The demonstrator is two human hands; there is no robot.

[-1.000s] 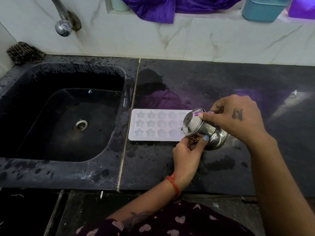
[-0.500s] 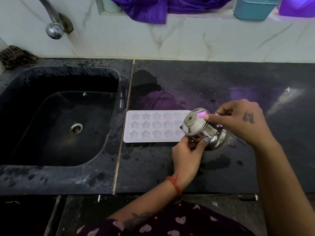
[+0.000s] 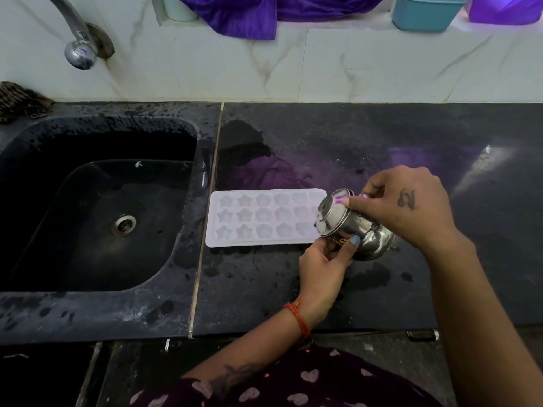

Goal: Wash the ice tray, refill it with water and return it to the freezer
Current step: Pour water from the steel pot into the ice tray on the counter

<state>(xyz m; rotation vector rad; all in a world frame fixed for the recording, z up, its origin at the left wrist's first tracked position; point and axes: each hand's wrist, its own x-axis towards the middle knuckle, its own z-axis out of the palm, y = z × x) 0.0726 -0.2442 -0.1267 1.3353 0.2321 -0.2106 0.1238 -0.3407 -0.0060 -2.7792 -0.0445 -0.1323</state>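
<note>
A white ice tray [image 3: 258, 218] with star and flower shaped cells lies flat on the black counter, just right of the sink. A small steel pot [image 3: 357, 227] is tipped on its side over the tray's right end, mouth facing left. My right hand [image 3: 405, 207] grips the pot from above, fingertips at its rim. My left hand [image 3: 326, 259] holds the pot from below, thumb against its side. I see no stream of water leaving the pot. The tray's right end is hidden behind the pot.
The black sink [image 3: 97, 212] with its drain [image 3: 124, 225] sits at left, under a steel tap [image 3: 79, 51]. A scrubber [image 3: 20, 99] lies at the sink's back left corner. Purple cloth [image 3: 244, 13] and a teal container [image 3: 423, 11] sit on the ledge. Wet patches mark the counter [image 3: 323, 142].
The view has shifted slightly, so everything sits a little lower and further left in frame. Both hands keep the tipped pot over the tray's right end.
</note>
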